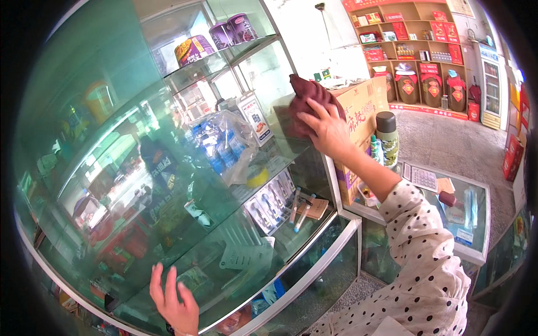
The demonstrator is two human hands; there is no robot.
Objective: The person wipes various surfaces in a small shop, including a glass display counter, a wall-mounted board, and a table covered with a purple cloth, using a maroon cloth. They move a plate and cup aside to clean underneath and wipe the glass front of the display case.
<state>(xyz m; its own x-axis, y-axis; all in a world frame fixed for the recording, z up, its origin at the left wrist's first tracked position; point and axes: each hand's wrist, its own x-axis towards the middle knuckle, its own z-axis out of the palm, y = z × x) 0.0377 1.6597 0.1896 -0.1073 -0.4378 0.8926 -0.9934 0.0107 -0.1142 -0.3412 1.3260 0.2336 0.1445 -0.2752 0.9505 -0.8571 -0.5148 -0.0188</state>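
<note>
My right hand (330,128) presses a dark maroon cloth (315,105) against the glass at the right edge of a display cabinet (292,54), fingers spread over it. Lower left, my left hand (174,298) is raised in front of the greenish glass pane (138,201), fingers apart and holding nothing; whether its fingertips touch the glass I cannot tell. Behind the glass are purple cans (241,28), a plastic bag of blue packages (222,143), a roll of yellow tape (257,175) and a row of carded goods (269,203).
Right of the cabinet stand a cardboard box (357,113) and a camouflage flask with a black lid (386,138). A lower glass counter (479,227) carries a calculator (420,176) and papers. Farther back are shelves (410,25) with large jars and a drinks fridge (489,88).
</note>
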